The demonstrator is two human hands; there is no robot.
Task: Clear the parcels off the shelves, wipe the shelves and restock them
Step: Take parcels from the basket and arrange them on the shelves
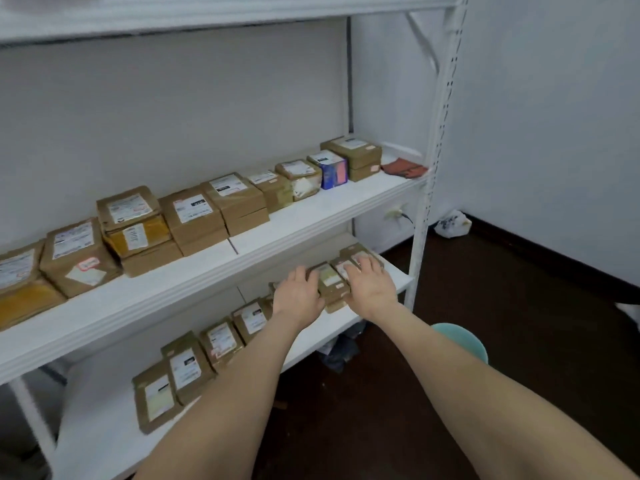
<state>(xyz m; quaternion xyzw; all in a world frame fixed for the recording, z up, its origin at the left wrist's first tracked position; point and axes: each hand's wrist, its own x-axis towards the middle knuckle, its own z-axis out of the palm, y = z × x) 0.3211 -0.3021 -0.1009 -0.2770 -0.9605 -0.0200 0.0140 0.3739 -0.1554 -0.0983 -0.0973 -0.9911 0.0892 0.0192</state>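
The left hand (298,294) lies against the left side of a small stack of brown parcels (330,280), fingers reaching forward and touching it. The right hand (370,282) rests flat on the top of the stack's right part, fingers spread and fairly straight. Neither hand plainly grips; the stack sits between them at the right end of the lower shelf (346,323). To the left of the left hand, a row of labelled parcels (221,341) runs along the same shelf. Above both hands, the middle shelf (311,209) carries a long line of brown parcels (194,213). Near that shelf's right end, beyond the right hand, stands a blue box (332,169), and at the very end lies a red cloth (403,168). Below the right forearm stands a teal stool (460,337) on the dark floor (519,306).
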